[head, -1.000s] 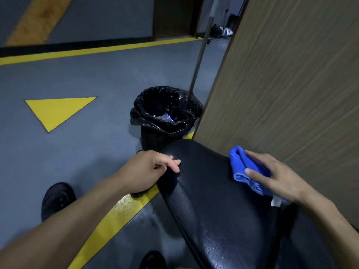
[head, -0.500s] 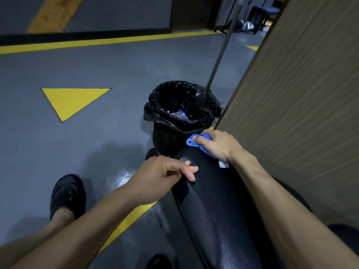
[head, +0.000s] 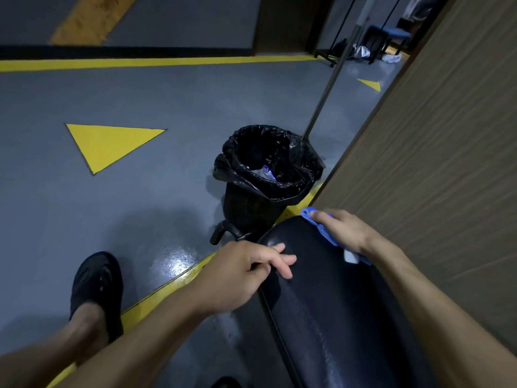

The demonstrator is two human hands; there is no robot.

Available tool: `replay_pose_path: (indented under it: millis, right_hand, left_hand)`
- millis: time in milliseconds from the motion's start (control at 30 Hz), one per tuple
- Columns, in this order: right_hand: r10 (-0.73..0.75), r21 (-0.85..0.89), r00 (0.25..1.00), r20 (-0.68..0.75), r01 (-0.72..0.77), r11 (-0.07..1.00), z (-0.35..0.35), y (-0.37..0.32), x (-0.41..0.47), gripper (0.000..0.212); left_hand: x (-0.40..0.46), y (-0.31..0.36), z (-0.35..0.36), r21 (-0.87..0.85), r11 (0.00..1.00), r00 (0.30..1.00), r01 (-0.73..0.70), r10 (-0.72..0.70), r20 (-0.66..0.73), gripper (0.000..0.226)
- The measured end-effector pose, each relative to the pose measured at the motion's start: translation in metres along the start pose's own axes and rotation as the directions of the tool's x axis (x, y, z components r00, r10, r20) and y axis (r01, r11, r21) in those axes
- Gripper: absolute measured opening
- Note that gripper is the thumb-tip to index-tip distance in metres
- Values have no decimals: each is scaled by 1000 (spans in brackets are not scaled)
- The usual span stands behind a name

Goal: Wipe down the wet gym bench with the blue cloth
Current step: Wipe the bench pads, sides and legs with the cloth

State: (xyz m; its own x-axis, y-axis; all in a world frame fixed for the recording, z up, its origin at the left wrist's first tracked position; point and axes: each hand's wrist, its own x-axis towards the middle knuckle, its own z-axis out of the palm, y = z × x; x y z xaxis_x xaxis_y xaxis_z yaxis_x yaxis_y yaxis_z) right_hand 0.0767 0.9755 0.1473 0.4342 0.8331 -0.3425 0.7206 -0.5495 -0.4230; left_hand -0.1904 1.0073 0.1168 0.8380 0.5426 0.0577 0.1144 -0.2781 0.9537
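Note:
The black padded gym bench (head: 330, 298) runs from the lower right up toward the middle, its surface glistening with fine droplets. My right hand (head: 345, 229) presses the blue cloth (head: 321, 229) flat on the bench's far end, near the wall side; a white tag of the cloth shows under my wrist. My left hand (head: 246, 271) rests on the bench's left edge, fingers curled loosely over the pad, holding nothing else.
A black bin (head: 265, 175) lined with a black bag stands just beyond the bench's end. A thin pole (head: 327, 88) rises behind it. A wood-grain wall (head: 436, 152) runs along the right. My foot in a black shoe (head: 96, 284) is on the grey floor.
My right hand slid the cloth from the bench's right side up to its far end, then slightly to the right. My left hand stayed on the left edge.

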Motion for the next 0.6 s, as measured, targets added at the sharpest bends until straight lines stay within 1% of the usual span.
replay_pose_path:
  millis: [67,100,133,167,200,267,300,333,367,433,467,533,567,600]
  right_hand:
    - [-79,-76,997,-13,77,994,10,-35,10,51]
    - [-124,-142,992,4,124,982,16,-53,13,53]
    - [-170,-214,985,32,173,961,22,-69,13,54]
    - [-218,-286,974,63,227,931,29,-83,10,53]
    - [-276,-350,957,89,290,891,37,-92,4,51]
    - [-416,-453,902,120,422,785,54,-100,-13,49]
    - [-484,-471,867,120,478,741,61,-100,-21,49]
    - [-541,-467,833,111,525,712,65,-99,-29,47]
    - [-591,-457,801,100,564,688,68,-97,-37,44]
    - [-664,-427,739,110,639,640,76,-92,-56,37]
    - [-695,-425,706,138,676,602,83,-88,-70,35]
    - [-749,-491,618,237,742,456,101,-72,-100,28]
    - [-753,-522,588,295,760,388,109,-63,-111,26]
    - [-747,-522,581,324,768,371,111,-55,-116,26]
  left_hand:
    - [-6,1,-2,-82,997,999,11,-8,34,48]
    - [-10,2,-6,-136,990,999,26,-24,23,47]
    - [-16,3,-12,-191,980,998,49,-53,-17,45]
    - [-22,5,-19,-238,969,991,70,-95,-93,42]
    - [-28,6,-29,-280,957,971,76,-135,-199,39]
    - [-37,7,-50,-325,945,888,45,-187,-420,45]
    - [-42,9,-60,-320,947,850,28,-191,-490,49]
    - [-45,13,-68,-300,954,830,24,-186,-526,49]
    - [-47,17,-74,-272,962,825,29,-177,-536,48]
    - [-48,25,-81,-223,974,841,47,-159,-517,39]
    - [-48,30,-83,-201,978,849,55,-152,-507,35]
    - [-47,37,-85,-156,986,858,60,-131,-497,32]
    - [-48,39,-87,-146,988,858,58,-124,-498,32]
    - [-49,42,-87,-141,988,861,58,-121,-494,32]
